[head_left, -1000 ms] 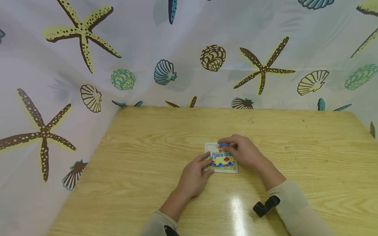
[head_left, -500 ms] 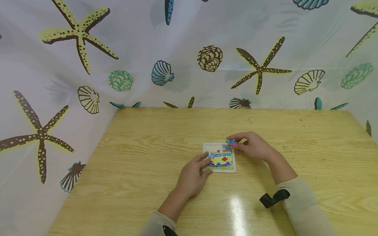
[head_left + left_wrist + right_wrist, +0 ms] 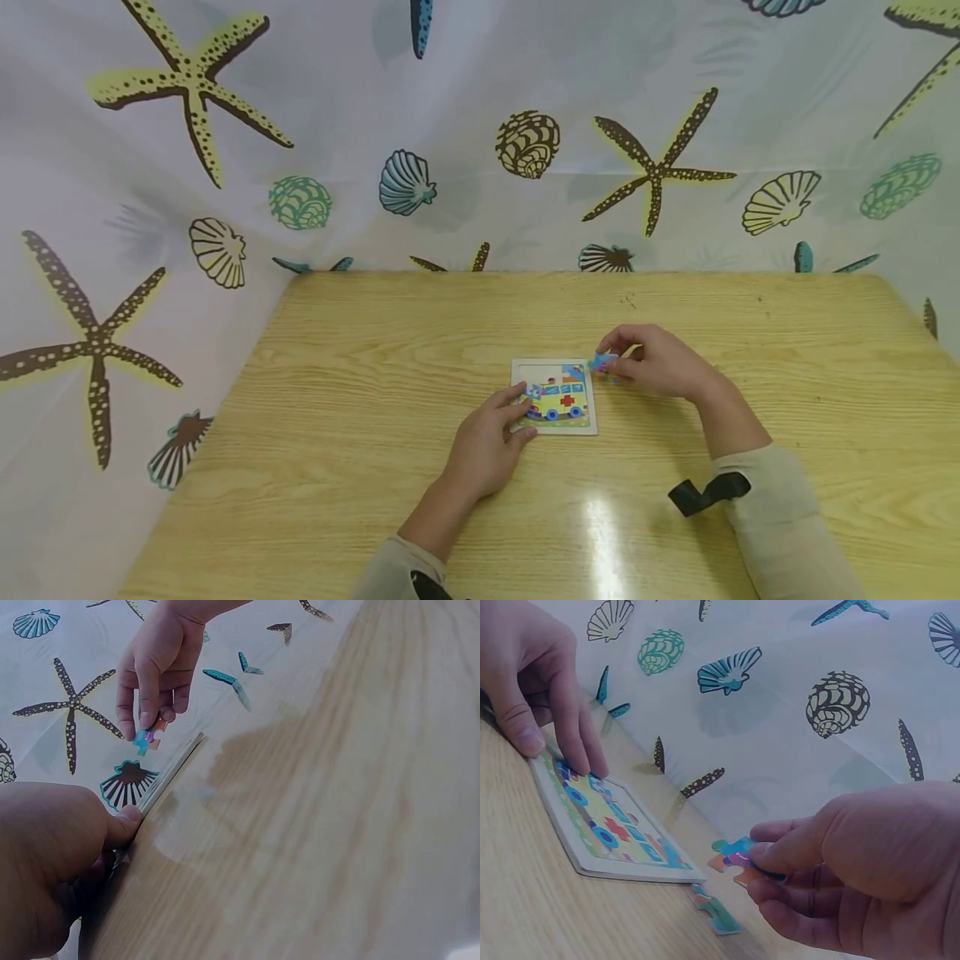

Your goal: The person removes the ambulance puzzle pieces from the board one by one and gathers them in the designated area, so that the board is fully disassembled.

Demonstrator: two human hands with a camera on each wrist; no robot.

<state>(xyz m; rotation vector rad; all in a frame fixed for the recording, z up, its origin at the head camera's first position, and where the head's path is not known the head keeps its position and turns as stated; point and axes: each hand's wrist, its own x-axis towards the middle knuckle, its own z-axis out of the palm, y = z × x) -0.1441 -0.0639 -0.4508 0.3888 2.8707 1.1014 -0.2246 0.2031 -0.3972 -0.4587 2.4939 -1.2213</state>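
Observation:
A small jigsaw puzzle in a white frame point(image 3: 555, 432) lies on the table, showing a yellow ambulance with a red cross. The upper left of its tray is bare and pale. My left hand point(image 3: 486, 450) holds the frame's left side, thumb at the near corner and fingertips over the picture. Just off the frame's right edge, my right hand point(image 3: 666, 365) pinches a blue, purple and orange puzzle piece point(image 3: 735, 856) between thumb and fingers. Below it, a second puzzle piece point(image 3: 718, 913), greenish with orange, lies beside the frame's corner.
The wood-grain table point(image 3: 360, 417) meets a pale curtain point(image 3: 465, 217) printed with starfish and shells at the back and left. A black strap point(image 3: 705, 493) hangs loose from the right sleeve.
My right hand has drawn back rightward from the puzzle's top with the piece, uncovering the tray's upper right corner. My left hand stays at the frame.

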